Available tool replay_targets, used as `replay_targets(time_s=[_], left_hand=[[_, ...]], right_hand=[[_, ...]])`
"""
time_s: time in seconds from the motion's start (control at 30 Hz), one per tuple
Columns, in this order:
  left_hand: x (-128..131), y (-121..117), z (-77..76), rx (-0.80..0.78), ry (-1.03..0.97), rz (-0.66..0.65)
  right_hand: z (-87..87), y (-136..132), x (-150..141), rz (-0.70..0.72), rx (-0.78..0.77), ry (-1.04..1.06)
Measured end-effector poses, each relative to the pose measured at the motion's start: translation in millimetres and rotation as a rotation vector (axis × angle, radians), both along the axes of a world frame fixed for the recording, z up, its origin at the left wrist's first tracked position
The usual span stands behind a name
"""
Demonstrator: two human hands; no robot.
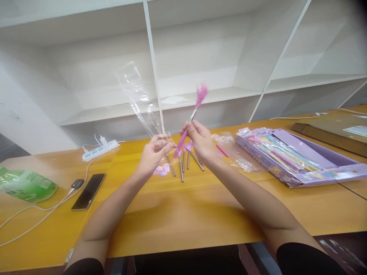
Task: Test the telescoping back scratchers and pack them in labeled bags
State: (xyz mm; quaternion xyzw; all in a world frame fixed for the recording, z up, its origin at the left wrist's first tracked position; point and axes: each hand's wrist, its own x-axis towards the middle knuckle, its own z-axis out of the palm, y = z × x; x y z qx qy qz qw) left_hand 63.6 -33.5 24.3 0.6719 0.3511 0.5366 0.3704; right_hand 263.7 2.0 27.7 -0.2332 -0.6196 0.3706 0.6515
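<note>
My left hand [157,151] pinches the lower end of a long clear plastic bag [139,95], which sticks up and leans to the left. In my right hand [197,137] is a pink back scratcher [201,93] with a metal rod, held by the middle, its head up and its pink handle pointing down toward my left hand. Motion blurs its head. Below both hands, several back scratcher heads on metal rods [182,170] lie fanned out on the table. Small pink printed cards [163,170] are beside them, partly hidden by my left hand.
At the right, a purple box [286,177] holds wrapped back scratchers. Loose pink handles [223,150] and crumpled clear wrappers [245,164] lie left of it. A cardboard box [329,130] is far right. Leftward are a phone [88,192], power strip [100,150] and green packet [31,185].
</note>
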Motion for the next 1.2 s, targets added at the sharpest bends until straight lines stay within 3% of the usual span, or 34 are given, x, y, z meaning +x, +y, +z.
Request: replay_targets(time_s=[0.1,0.27,0.4,0.6,0.8,1.2], left_hand=[[-9.7,5.8,4.2,0.089,-0.074,0.137],[-24.6,10.7,13.2,0.121,-0.294,0.171],[-35.9,9.0,27.5,0.103,-0.505,0.138],[-48.7,1.3,46.6,0.073,-0.597,0.064],[-52.4,-7.8,51.6,0.044,-0.526,0.027],[-42.1,-13.6,48.6,-0.067,-0.518,0.022]], right_hand=[[12.1,-15.6,17.2,-0.126,0.112,0.002],[25.5,-48.1,27.6,-0.122,0.361,-0.651],[23.6,-54.4,15.3,-0.18,0.329,-0.918],[26.1,-43.6,20.3,-0.163,0.203,-0.952],[27.4,-29.4,37.3,0.057,0.116,-0.882],[25.1,-17.8,44.0,0.06,0.213,-0.881]])
